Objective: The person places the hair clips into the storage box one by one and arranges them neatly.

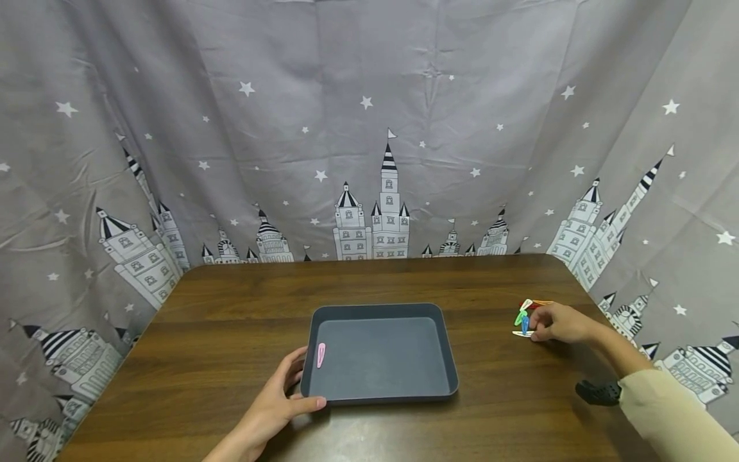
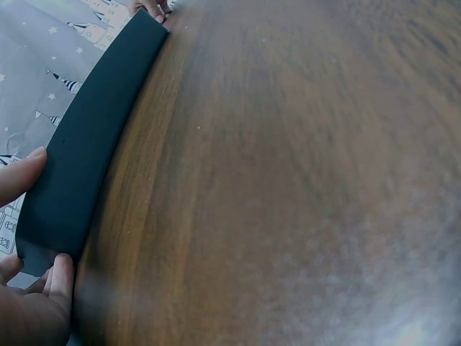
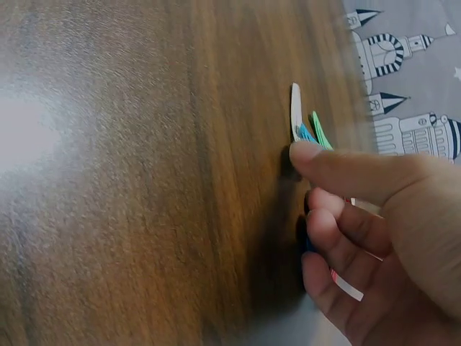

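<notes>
A dark grey rectangular tray [image 1: 387,402] lies on the table, with a pink snap hair clip [image 1: 321,355] inside near its left wall. My left hand [image 1: 276,401] grips the tray's near left corner, thumb at the front wall and fingers along the left side. Over on the right, my right hand [image 1: 557,323] pinches a white hair clip [image 3: 296,108] between thumb and fingers. Beside those fingers lie a blue hair clip [image 1: 525,325], a green hair clip [image 1: 521,316] and others in white, red and orange, partly hidden by the hand.
The brown wooden table [image 1: 231,321] reaches back to a grey curtain [image 1: 369,160] printed with castles and stars. A black strap-like object [image 1: 598,393] shows at my right wrist, by the cream sleeve [image 1: 664,410].
</notes>
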### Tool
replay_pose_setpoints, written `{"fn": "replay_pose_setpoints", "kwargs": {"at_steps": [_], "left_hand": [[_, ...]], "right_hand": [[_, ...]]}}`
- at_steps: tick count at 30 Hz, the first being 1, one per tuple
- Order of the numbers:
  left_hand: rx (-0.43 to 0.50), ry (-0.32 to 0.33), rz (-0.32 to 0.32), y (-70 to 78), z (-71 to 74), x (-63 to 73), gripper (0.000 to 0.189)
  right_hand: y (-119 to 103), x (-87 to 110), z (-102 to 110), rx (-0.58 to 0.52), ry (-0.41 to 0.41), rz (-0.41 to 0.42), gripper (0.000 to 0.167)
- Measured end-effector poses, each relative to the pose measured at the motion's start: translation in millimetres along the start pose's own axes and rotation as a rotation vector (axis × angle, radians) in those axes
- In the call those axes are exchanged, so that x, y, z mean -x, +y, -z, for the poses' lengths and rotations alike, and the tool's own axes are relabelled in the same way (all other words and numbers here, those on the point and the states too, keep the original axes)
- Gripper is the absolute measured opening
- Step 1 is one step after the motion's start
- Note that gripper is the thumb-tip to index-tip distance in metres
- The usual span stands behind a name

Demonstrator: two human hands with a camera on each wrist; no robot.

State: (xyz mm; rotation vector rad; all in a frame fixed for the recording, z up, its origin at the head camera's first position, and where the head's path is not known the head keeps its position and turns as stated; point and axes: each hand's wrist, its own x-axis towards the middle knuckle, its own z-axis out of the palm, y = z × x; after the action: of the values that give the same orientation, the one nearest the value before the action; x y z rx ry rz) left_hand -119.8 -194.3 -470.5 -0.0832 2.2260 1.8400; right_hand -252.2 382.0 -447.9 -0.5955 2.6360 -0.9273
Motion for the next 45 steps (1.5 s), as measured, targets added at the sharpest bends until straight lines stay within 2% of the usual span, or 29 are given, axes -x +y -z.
{"fn": "replay_pose_setpoints", "kwargs": {"at_steps": [6, 11, 16, 22, 31, 45], "left_hand": [[0.008, 0.009, -0.001, -0.6, 1.4, 1.4, 0.098], [0.009, 0.004, -0.007, -0.8, 1.9, 2.2, 0.098], [0.008, 0.005, -0.019, -0.9, 2.2, 2.5, 0.098], [0.005, 0.007, -0.016, -0.2, 1.1, 2.6, 0.098], [0.016, 0.013, -0.020, 2.0, -1.1, 3.1, 0.098], [0.039, 0.012, -0.026, -0.9, -1.3, 2.8, 0.096]], "right_hand": [[-3.2, -1.1, -1.1, 0.045, 0.008, 0.041, 0.017], [-3.2, -0.9, 0.9, 0.053, -0.022, 0.060, 0.019], [-5.2, 0.0, 6.1, 0.034, -0.065, 0.063, 0.019], [-11.0, -3.0, 16.4, 0.001, -0.079, 0.111, 0.015], [-29.1, -14.7, 22.6, -0.083, -0.125, 0.062, 0.005], [-64.6, -40.0, 21.4, -0.061, -0.140, 0.073, 0.008]]}}
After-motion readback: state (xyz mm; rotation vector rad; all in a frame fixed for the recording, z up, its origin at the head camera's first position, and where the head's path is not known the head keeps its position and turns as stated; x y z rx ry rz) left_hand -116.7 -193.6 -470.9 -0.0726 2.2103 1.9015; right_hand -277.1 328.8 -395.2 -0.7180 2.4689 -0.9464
